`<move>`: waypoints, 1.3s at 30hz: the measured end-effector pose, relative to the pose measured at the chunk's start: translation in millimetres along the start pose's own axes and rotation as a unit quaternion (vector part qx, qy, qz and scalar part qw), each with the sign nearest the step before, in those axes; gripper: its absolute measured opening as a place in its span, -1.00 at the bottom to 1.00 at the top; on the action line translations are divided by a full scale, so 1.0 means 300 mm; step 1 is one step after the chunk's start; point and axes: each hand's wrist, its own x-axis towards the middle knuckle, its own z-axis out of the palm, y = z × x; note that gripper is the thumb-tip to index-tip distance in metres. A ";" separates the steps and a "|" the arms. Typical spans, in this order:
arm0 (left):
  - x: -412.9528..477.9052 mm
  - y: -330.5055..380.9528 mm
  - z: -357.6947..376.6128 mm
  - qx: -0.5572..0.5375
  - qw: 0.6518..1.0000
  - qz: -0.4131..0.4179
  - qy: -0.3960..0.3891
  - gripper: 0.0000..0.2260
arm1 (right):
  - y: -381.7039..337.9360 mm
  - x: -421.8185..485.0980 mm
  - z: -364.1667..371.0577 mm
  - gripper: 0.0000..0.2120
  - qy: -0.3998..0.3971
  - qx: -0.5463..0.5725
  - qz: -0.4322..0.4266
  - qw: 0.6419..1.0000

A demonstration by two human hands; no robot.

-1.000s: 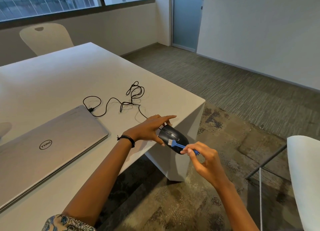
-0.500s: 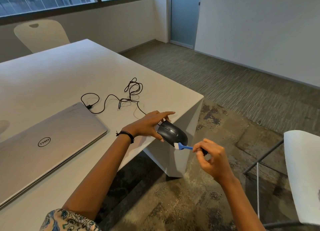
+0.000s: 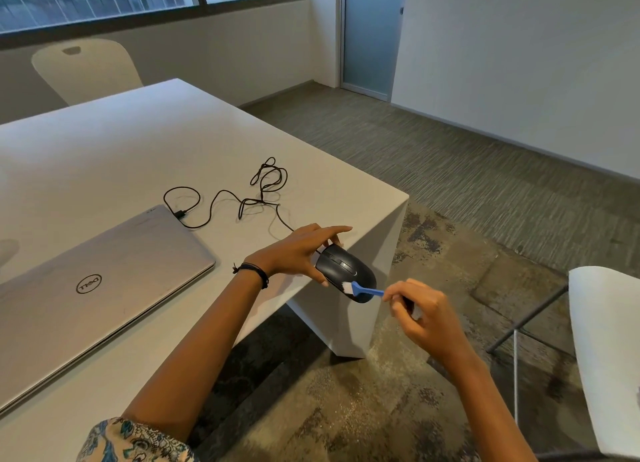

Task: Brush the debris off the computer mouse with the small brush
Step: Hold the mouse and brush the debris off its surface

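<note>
Head view: black, glossy plastic computer mouse (image 3: pixel 346 271) sits tilted at the near corner of the white bench (image 3: pixel 173 143), its rear end overhanging the bench edge. Left hand (image 3: pixel 298 250) steadies it from the far side, fingers (image 3: pixel 332 231) spread over the mouse's front and thumb pressed to its near flank. Right hand (image 3: pixel 420 311), just beside the mouse's rear, pinches the handle of the small blue plastic brush (image 3: pixel 363 289); its white bristles touch the mouse's near rear side. Thin black cable (image 3: pixel 242 202) runs from the mouse's front away to the closed silver laptop (image 3: pixel 100 278).

Mouse looks light, rigid and smooth, so it likely slides or pivots under sideways strokes; gripping both flanks, clear of the buttons and wheel, should hold it firm. Brush seems featherlight with soft bristles, best held at the handle's end with a light pinch.
</note>
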 end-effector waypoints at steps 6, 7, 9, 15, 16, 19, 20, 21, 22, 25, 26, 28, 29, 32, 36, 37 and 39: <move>0.001 -0.003 -0.002 0.002 1.000 0.005 0.000 -0.16 | 0.020 -0.003 -0.022 -0.80 0.030 -0.047 0.039 0.998; 0.000 -0.002 -0.001 0.003 1.000 0.007 0.000 -0.16 | 0.024 -0.005 -0.032 -0.79 0.047 -0.050 0.051 0.996; -0.001 -0.002 -0.002 0.006 1.000 0.007 0.000 -0.16 | 0.032 -0.010 -0.046 -0.80 0.077 -0.047 0.073 0.993; -0.004 -0.001 -0.003 0.011 1.000 0.011 0.001 -0.16 | -0.004 -0.012 -0.009 -0.79 0.085 0.025 0.035 0.995; -0.004 -0.002 -0.003 0.010 1.000 0.011 0.001 -0.16 | -0.008 -0.016 0.002 -0.79 0.068 0.041 0.027 0.996; -0.002 -0.001 -0.004 0.009 1.000 0.011 0.002 -0.16 | -0.005 -0.026 0.031 -0.85 0.013 0.050 0.016 0.999; -0.002 -0.001 -0.004 0.007 1.000 0.011 0.002 -0.17 | -0.001 -0.029 0.037 -0.86 0.014 0.042 0.021 0.999; -0.002 0.000 -0.004 0.004 1.000 0.011 0.002 -0.17 | 0.003 -0.030 0.038 -0.85 0.027 0.038 0.034 0.998; -0.003 0.000 -0.003 0.001 1.000 0.011 0.003 -0.17 | 0.007 -0.030 0.036 -0.84 0.051 0.039 0.053 0.997; -0.006 -0.002 -0.004 -0.002 1.000 0.013 0.004 -0.16 | 0.017 -0.030 0.012 -0.82 0.133 0.041 0.101 0.985; -0.006 -0.002 -0.005 -0.001 1.000 0.013 0.003 -0.16 | 0.019 -0.030 0.002 -0.80 0.148 0.041 0.105 0.982; -0.006 0.001 -0.008 0.000 1.000 0.012 0.001 -0.16 | 0.021 -0.032 -0.009 -0.79 0.145 0.054 0.104 0.983; -0.005 0.003 -0.009 0.002 1.000 0.011 0.002 -0.17 | 0.021 -0.033 -0.008 -0.81 0.128 0.063 0.102 0.985; -0.004 0.004 -0.007 0.007 1.000 0.014 0.005 -0.16 | 0.016 -0.029 0.001 -0.79 0.088 0.068 0.105 0.988; -0.007 0.002 -0.004 0.006 1.000 0.017 0.012 -0.16 | 0.002 -0.010 -0.007 -0.78 0.153 0.096 0.127 0.975; -0.008 0.003 -0.004 0.008 1.000 0.019 0.013 -0.16 | -0.006 -0.002 -0.009 -0.78 0.159 0.106 0.135 0.972; -0.008 0.003 -0.004 0.014 1.000 0.021 0.016 -0.16 | -0.019 0.017 -0.004 -0.78 0.158 0.119 0.160 0.967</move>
